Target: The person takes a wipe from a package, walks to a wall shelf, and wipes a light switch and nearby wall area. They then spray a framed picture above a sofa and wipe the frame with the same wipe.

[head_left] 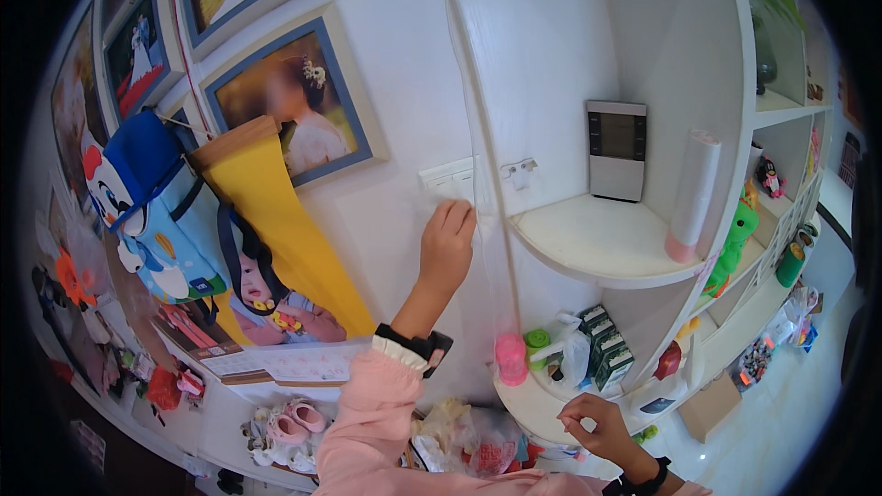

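My left hand is raised to the white wall, its fingers bent and pressed together at the lower edge of a white switch panel. The fingertips face the wall, so anything between them is hidden. My right hand hangs lower, in front of the corner shelf's bottom tier, with its fingers curled in and nothing visible in them. Above the right hand, dark green boxes and a clear plastic bag stand on that tier. A small hook plate is fixed to the wall right of the switch panel.
The curved shelf juts out at right, bearing a grey digital clock and a plastic roll. A yellow hanging calendar and blue cartoon backpack hang left. Pink clogs and plastic bags lie below.
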The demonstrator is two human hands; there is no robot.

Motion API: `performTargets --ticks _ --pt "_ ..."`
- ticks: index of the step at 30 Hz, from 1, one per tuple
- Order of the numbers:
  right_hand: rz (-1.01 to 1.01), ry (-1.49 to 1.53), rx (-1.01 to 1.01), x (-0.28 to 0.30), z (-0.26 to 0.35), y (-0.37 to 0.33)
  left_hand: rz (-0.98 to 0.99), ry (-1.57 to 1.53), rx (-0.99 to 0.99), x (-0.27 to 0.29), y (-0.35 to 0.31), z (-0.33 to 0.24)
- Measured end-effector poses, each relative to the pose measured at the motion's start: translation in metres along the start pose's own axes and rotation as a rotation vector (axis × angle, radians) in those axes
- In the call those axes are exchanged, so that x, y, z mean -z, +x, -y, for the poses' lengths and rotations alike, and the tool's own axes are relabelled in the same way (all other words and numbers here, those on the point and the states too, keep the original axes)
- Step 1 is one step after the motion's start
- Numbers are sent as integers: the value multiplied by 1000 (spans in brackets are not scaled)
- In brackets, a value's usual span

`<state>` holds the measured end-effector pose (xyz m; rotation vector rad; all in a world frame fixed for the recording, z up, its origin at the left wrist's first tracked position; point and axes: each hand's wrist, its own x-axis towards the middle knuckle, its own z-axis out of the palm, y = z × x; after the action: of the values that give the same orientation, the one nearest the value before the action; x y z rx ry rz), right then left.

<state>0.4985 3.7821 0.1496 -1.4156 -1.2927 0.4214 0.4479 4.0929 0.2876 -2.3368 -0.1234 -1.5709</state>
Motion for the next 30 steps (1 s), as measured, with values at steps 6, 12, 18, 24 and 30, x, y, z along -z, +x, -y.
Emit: performTargets --ticks 6,12,18,24,30 --pt "-3 13 31 0 -5 -2 -60 -34 10 -2 14 3" --pt "-24 10 106 -1 -5 0 -63 -44 49 -4 42 4" --pt "17 2 58 0 0 1 -24 -46 34 -7 62 5" --pt "42 -16 25 2 0 -2 -88 -2 87 11 42 22" --pt "41 -34 2 6 -4 -10 -87 50 173 43 16 33"
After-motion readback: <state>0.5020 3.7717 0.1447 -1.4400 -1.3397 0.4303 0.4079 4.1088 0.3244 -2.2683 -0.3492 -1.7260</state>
